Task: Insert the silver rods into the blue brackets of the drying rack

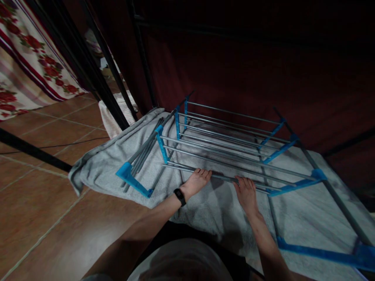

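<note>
A partly assembled rack [225, 148] of thin grey metal tubes and blue plastic brackets lies on a grey blanket. My left hand [197, 180], with a black band on its wrist, has its fingers wrapped over a metal tube [221, 177] at the rack's near side. Farther right, my right hand [245, 191] is closed on the same tube. Near the tube's left end is a blue bracket [162, 146]; by its right end is another blue bracket [290, 188]. Both palms and the undersides of the fingers are hidden.
Several loose tubes [145, 154] lie at the left beside a blue end piece [133, 180]. A long blue piece [322, 251] is at the lower right. Black metal posts [109, 93] and a dark red curtain [234, 66] border the blanket [102, 171]. Tiled floor [52, 218] lies left.
</note>
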Available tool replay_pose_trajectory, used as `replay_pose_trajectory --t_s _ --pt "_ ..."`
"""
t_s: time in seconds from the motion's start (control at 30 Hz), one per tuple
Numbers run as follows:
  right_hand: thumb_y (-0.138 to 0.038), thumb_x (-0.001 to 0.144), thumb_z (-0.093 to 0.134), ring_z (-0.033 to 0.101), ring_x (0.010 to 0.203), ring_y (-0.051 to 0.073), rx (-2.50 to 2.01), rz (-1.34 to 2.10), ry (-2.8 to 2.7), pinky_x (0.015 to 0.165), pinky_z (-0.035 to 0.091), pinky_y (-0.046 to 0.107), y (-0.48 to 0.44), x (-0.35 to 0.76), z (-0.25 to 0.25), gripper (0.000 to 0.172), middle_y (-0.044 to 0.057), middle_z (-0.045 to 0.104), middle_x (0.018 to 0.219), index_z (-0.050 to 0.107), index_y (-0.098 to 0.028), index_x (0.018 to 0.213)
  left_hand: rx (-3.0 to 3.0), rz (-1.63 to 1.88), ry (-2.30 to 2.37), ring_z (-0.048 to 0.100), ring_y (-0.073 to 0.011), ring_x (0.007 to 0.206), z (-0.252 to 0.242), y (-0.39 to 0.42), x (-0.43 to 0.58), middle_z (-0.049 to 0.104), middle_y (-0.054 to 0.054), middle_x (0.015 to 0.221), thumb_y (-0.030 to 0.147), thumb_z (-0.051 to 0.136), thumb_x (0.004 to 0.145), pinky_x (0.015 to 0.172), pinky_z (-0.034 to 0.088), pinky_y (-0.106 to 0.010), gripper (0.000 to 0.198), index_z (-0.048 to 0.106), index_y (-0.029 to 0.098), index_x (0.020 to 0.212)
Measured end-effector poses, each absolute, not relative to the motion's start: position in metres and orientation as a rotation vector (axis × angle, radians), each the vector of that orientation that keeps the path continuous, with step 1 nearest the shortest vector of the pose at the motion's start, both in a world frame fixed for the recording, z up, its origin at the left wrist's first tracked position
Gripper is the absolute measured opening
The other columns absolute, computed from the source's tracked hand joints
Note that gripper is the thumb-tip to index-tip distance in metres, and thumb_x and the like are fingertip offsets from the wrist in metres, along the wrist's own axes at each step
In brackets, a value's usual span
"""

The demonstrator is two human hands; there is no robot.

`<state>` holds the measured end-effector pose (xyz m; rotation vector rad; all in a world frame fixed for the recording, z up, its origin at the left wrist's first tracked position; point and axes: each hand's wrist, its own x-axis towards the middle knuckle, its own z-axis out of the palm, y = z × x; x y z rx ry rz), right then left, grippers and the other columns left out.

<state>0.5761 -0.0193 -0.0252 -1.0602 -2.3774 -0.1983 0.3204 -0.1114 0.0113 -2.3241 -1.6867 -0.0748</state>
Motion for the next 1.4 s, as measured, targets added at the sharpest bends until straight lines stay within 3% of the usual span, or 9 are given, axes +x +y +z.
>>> replay_pose_trajectory --t_s 0.17,0.33,0.73,1.1,1.33,1.4 --pt "-0.043 0.102 0.041 0.06 0.086 0.026 -1.033 -0.167 -2.415 0.082 0.039 0.038 -0.007 0.579 -0.025 0.031 0.01 0.069 0.092 0.06 -0.019 0.101 -2.348 -0.068 -1.681 0.06 -0.0214 0.103 0.01 -0.109 0.321 0.063 -0.014 0.111 0.005 0.038 0.095 0.089 0.045 -0.035 0.045 0.045 0.006 0.139" --pt "-0.04 0.101 0.045 0.059 0.085 0.024 -1.015 -0.222 -2.466 0.08 0.037 0.036 0.0 0.579 -0.025 0.026 0.008 0.069 0.092 0.061 -0.02 0.097 -2.327 -0.076 -1.684 0.06 -0.0214 0.1 0.012 -0.104 0.324 0.063 -0.013 0.112 0.006 0.037 0.095 0.09 0.045 -0.036 0.044 0.046 0.006 0.138" --pt "-0.035 0.102 0.046 0.059 0.089 0.024 -1.035 -0.221 -2.485 0.09 0.034 0.038 0.001 0.571 -0.017 0.02 0.008 0.069 0.09 0.06 -0.022 0.097 -2.415 -0.144 -1.689 0.059 -0.021 0.106 0.008 -0.082 0.345 0.062 -0.013 0.116 0.004 0.035 0.093 0.097 0.044 -0.036 0.05 0.042 0.009 0.142" --pt "-0.042 0.103 0.039 0.059 0.09 0.025 -1.046 -0.039 -2.472 0.095 0.036 0.042 0.0 0.571 -0.016 0.03 0.007 0.068 0.092 0.061 -0.023 0.101 -2.501 -0.153 -1.613 0.058 -0.0215 0.109 0.007 -0.07 0.366 0.062 -0.013 0.115 0.006 0.032 0.095 0.096 0.044 -0.036 0.05 0.039 0.009 0.144" --pt "-0.035 0.104 0.036 0.055 0.113 0.025 -1.103 0.082 -2.15 0.102 0.037 0.045 -0.021 0.594 -0.013 0.03 0.01 0.063 0.12 0.057 -0.023 0.122 -2.461 -0.189 -1.609 0.06 -0.0208 0.105 0.005 -0.062 0.372 0.063 -0.01 0.115 0.002 0.032 0.093 0.097 0.045 -0.037 0.052 0.042 0.012 0.143" --pt "-0.033 0.103 0.035 0.054 0.113 0.025 -1.176 0.163 -1.947 0.099 0.04 0.044 -0.032 0.607 -0.019 0.029 0.011 0.062 0.118 0.057 -0.023 0.119 -2.463 -0.217 -1.627 0.061 -0.0207 0.104 0.005 -0.059 0.375 0.065 -0.01 0.114 0.001 0.034 0.092 0.097 0.045 -0.037 0.052 0.045 0.014 0.141"
